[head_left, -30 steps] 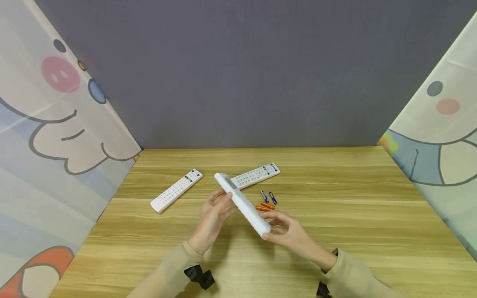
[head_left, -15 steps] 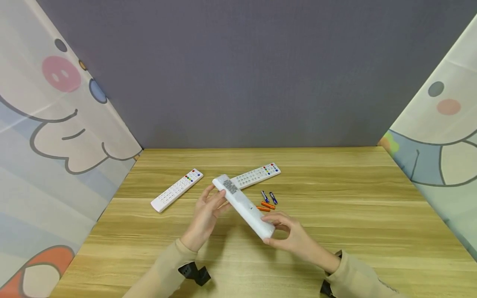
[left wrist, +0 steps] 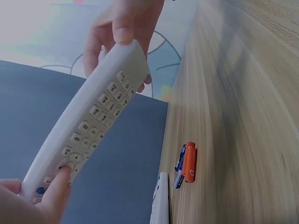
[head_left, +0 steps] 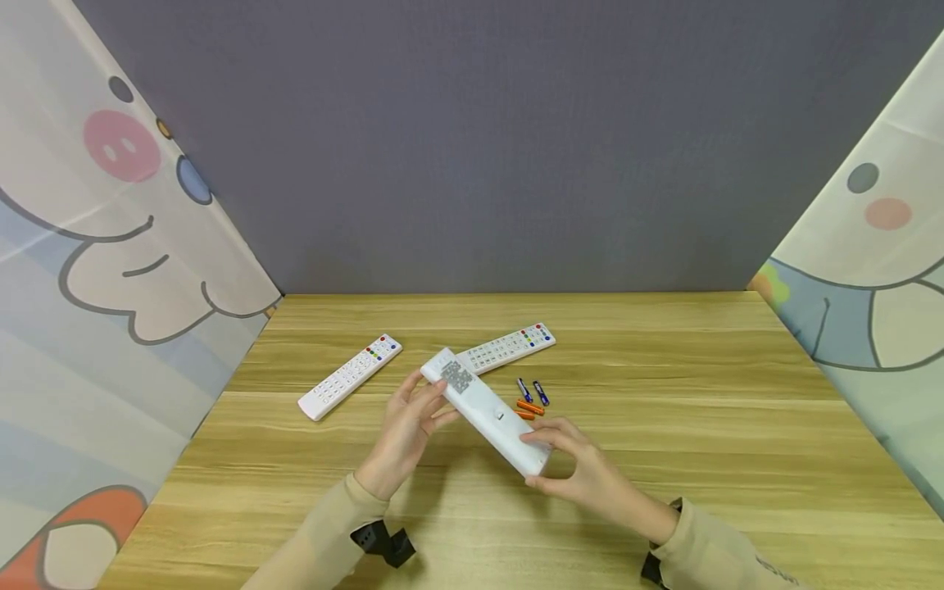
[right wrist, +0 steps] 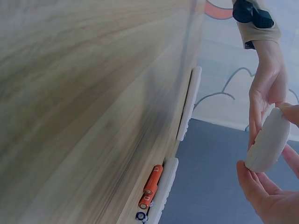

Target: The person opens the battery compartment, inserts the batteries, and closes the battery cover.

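Both hands hold a white remote control (head_left: 483, 407) above the table, slanted, its back with a grey label turned up in the head view. My left hand (head_left: 404, 434) grips the labelled far end, thumb on the back; the left wrist view has a finger (left wrist: 56, 189) against the keypad side. At the near end my right hand (head_left: 583, 469) pinches the remote between thumb and fingers, the fingers on its back. Seen end-on in the right wrist view, the remote (right wrist: 269, 141) spans both hands. Two blue batteries (head_left: 542, 392) and orange batteries (head_left: 530, 406) lie just beyond it.
A second white remote (head_left: 350, 377) lies buttons up at the left of the wooden table (head_left: 701, 410). Another remote (head_left: 509, 347) lies behind the held one, partly covered by it. A grey panel (head_left: 501, 164) stands along the back, with printed curtains at both sides.
The held remote has rolled so its back, seen edge-on before, now faces up. My left hand has shifted slightly left and my right hand slightly right and down. The table items stay put.
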`<state>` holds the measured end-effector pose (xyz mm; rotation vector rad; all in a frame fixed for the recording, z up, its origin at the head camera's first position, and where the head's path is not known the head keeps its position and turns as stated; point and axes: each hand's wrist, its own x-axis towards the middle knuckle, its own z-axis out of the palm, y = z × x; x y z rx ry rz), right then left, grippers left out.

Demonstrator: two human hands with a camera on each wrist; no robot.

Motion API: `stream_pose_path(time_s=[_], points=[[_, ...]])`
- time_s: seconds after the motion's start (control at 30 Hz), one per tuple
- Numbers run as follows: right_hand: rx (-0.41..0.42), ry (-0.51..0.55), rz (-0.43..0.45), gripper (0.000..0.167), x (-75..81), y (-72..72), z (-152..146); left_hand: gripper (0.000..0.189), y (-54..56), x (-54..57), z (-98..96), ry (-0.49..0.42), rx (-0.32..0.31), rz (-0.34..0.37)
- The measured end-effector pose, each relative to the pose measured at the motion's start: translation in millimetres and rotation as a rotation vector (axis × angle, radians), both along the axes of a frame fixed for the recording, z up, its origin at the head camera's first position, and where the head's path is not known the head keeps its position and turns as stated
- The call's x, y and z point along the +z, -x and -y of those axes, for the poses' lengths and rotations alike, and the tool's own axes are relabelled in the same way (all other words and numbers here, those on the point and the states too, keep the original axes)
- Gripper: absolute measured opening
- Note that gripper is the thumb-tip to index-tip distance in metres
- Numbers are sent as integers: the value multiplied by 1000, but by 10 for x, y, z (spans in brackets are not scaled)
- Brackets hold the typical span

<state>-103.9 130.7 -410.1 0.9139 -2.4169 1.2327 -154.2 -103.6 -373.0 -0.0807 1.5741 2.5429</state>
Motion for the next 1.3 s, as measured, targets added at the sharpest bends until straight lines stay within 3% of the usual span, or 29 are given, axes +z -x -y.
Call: stream_pose_path(time_s=[0.3,0.63,0.87,1.1,1.3], points=[[15,-71,-213,44,-29,51,-11,43,0,-12,-3,17,6,16],[40,-134,-339,36,-36,79,-8,33,-1,-17,-1,36,17,29],[42,-143,-330,35,-41,79,-6,37,-7,-19,-1,35,23,31],[17,-141,-276,52,-13,82,19,38,-14,2,-10,32,48,38],[9,-149,-222,55,-4,103,35,38,-30,24,-8,48,69,51]])
